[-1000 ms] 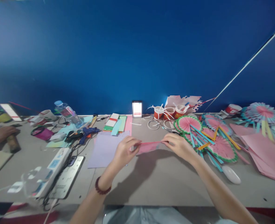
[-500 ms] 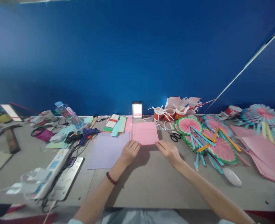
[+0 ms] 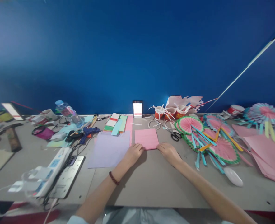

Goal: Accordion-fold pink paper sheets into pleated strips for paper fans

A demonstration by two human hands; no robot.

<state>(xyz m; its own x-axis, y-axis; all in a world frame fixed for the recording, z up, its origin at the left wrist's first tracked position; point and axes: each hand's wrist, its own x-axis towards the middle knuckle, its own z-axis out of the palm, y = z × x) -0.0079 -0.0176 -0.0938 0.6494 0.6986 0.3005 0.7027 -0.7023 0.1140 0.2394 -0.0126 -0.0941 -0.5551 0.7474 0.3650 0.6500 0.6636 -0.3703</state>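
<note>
A pink paper sheet lies flat on the grey table, just in front of me. My left hand rests at its near left corner, fingers curled and pinching the edge. At the near right corner, my right hand grips the edge the same way. A bead bracelet sits on my left wrist. A pale lilac sheet lies directly left of the pink one.
Pleated watermelon-style paper fans and pink sheets crowd the right. Scissors, tape rolls and a small phone stand at the back. A glue gun, bottle, power strip and phone fill the left.
A second ago both hands held the pink paper up off the table. It was then laid flat, and both hands now sit at its near edge.
</note>
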